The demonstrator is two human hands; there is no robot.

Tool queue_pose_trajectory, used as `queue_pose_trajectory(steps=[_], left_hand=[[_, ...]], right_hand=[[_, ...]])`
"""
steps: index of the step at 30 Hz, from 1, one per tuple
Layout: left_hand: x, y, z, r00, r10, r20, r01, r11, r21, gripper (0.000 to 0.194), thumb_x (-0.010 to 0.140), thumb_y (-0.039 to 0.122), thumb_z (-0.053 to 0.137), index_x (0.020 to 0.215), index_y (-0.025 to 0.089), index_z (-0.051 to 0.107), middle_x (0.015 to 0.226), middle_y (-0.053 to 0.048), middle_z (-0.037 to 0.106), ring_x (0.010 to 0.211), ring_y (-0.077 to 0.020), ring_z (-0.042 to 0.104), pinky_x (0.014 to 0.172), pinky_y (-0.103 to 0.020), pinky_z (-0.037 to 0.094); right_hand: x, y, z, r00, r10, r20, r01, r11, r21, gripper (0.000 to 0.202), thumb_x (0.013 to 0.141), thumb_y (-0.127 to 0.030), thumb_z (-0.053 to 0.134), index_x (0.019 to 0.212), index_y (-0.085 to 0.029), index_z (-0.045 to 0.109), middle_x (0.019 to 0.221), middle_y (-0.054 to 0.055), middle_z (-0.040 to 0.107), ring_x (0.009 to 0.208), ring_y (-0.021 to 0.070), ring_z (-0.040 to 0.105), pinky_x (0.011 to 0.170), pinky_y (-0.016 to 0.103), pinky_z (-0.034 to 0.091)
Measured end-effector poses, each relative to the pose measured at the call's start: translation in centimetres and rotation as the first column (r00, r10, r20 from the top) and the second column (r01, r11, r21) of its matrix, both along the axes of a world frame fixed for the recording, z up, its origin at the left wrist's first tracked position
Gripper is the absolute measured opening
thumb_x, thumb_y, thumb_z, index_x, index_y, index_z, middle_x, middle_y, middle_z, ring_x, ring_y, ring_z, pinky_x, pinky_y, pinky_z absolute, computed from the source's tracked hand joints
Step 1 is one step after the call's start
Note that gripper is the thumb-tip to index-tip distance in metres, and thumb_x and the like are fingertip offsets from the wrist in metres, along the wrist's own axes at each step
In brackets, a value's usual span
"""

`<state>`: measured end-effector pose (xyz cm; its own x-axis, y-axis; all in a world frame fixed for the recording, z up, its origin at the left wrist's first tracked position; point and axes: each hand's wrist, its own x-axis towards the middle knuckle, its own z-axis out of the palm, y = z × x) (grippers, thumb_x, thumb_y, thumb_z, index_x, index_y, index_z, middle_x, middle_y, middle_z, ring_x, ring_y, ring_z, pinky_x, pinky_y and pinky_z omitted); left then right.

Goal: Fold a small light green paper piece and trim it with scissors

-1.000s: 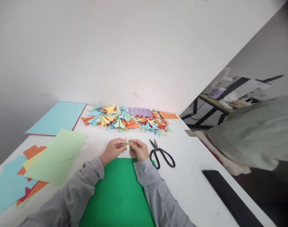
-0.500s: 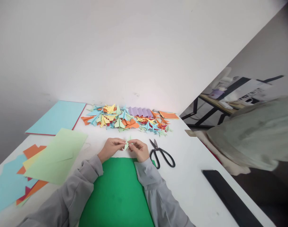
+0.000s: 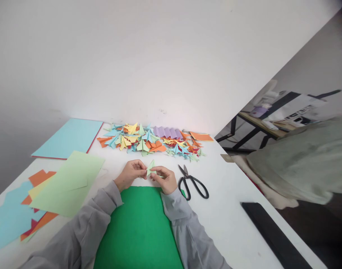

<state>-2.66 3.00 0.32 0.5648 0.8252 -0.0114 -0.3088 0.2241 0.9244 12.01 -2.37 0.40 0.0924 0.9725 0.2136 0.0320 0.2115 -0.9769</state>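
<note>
Small Fold Turned to Show a Broader Face

Nearest us lay the green mat [image 3: 139, 228]. Just beyond its far edge, our right hand [image 3: 165, 178] pinched the folded light green paper [image 3: 150, 167] between thumb and fingers. Our left hand [image 3: 131, 173] was curled, thumb and fingertips nearly together at the paper's left edge — whether they gripped it, we could not tell. A second earlier the piece had hung as a narrow sliver between both hands; now it had swung round and spread wider, its upper tip pointing away. We judged that this left the fold mainly in our right hand's keeping. To the right lay the black-handled scissors [image 3: 188, 177], and farther off — near the wall — the pile of paper planes [image 3: 144, 145].
</note>
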Motion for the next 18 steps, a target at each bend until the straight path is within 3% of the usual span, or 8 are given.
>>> queue_pose_trajectory(steps=[6, 12, 18], left_hand=[[0.1, -0.3, 0.4, 1.000, -0.012, -0.025, 0.011, 1.000, -0.013, 0.022, 0.055, 0.015, 0.069, 0.067, 0.012, 0.051, 0.056, 0.002, 0.054, 0.053, -0.0093, 0.055, 0.055, -0.024, 0.046], [0.6, -0.6, 0.2, 0.981, 0.114, -0.159, -0.073, 0.967, 0.244, 0.014, 0.058, 0.013, 0.063, 0.070, 0.012, 0.055, 0.059, 0.001, 0.054, 0.051, -0.0092, 0.055, 0.053, -0.024, 0.047], [1.0, -0.9, -0.3, 0.965, 0.181, -0.188, -0.084, 0.897, 0.433, 0.024, 0.061, 0.013, 0.056, 0.083, 0.015, 0.064, 0.089, -0.006, 0.057, 0.057, -0.0091, 0.056, 0.054, -0.025, 0.050]], right_hand=[[-0.1, 0.1, 0.0, 0.999, -0.039, -0.024, 0.039, 0.999, -0.020, 0.013, 0.062, -0.025, 0.065, 0.073, -0.017, 0.064, 0.056, 0.000, 0.060, 0.048, 0.0115, 0.055, 0.046, 0.024, 0.047], [-0.2, 0.2, -0.3, 0.996, -0.089, -0.012, 0.089, 0.995, -0.053, 0.010, 0.058, -0.023, 0.067, 0.066, -0.017, 0.063, 0.050, -0.002, 0.057, 0.043, 0.0103, 0.052, 0.043, 0.022, 0.044], [0.2, 0.6, -0.5, 0.984, -0.178, -0.024, 0.175, 0.981, -0.081, 0.009, 0.057, -0.022, 0.066, 0.063, -0.016, 0.062, 0.039, -0.005, 0.054, 0.037, 0.0091, 0.049, 0.041, 0.021, 0.039]])
